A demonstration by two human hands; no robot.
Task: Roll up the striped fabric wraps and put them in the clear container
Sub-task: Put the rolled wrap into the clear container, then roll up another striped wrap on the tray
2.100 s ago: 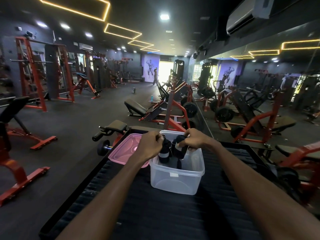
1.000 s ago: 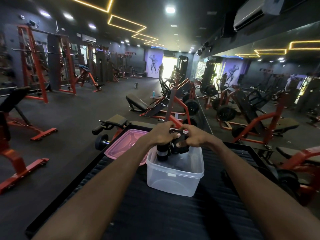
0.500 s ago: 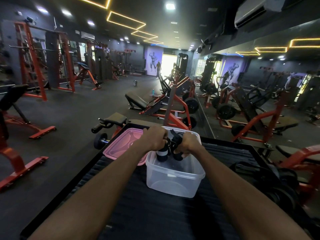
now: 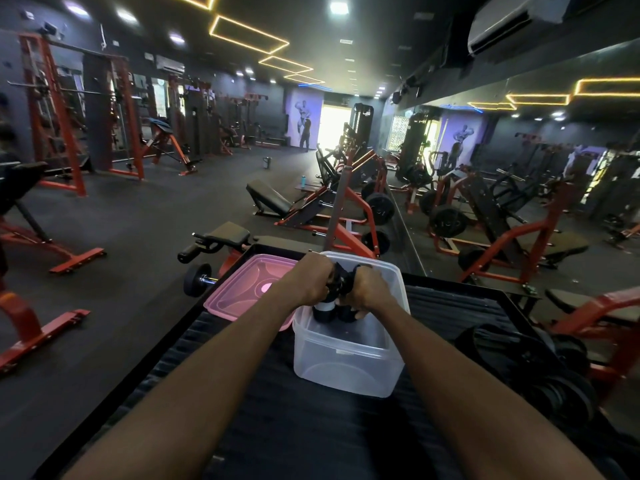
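Observation:
A clear plastic container (image 4: 346, 362) stands on a black ribbed platform (image 4: 311, 427). Both my hands are over its open top. My left hand (image 4: 308, 282) grips a rolled black wrap with a white stripe (image 4: 323, 308), its lower end dipping inside the container. My right hand (image 4: 367, 289) grips a second dark rolled wrap (image 4: 346, 315) right beside the first; my fingers hide most of it. The two rolls touch each other between my hands.
A pink lid (image 4: 249, 289) lies upside down left of the container. A dumbbell (image 4: 197, 280) and a padded bench lie beyond the platform's far left edge. Dark weight plates (image 4: 540, 368) lie at the right. Red gym machines stand further off.
Both hands have sunk a little with the two rolled wraps, from above the rim to partly inside the container. The view has shifted slightly.

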